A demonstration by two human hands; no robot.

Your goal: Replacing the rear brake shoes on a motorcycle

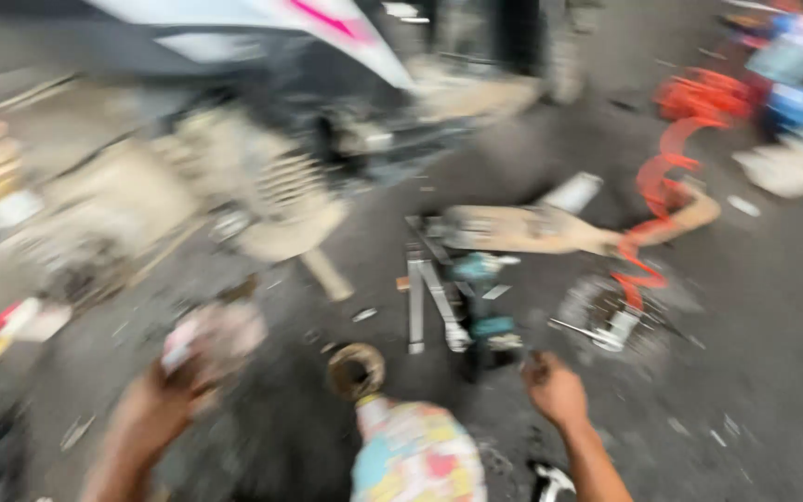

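On the gritty floor (pixel 773 307), wrenches (pixel 429 302) beyond clenched right hand (pixel 555 390); left hand (pixel 164 395) grasping a pale rag (pixel 216 339).

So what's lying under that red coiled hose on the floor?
Under the red coiled hose lies a pale wooden piece, and near the hose's lower end a round metal part. The picture is blurred, and what lies beneath the coils themselves is hidden.

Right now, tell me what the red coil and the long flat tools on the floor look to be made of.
Red coil: likely plastic air hose, judging by its bright, even colour and springy spiral. Flat tools: probably bare metal, pale grey with a dull sheen and straight edges. Motion blur leaves both uncertain.
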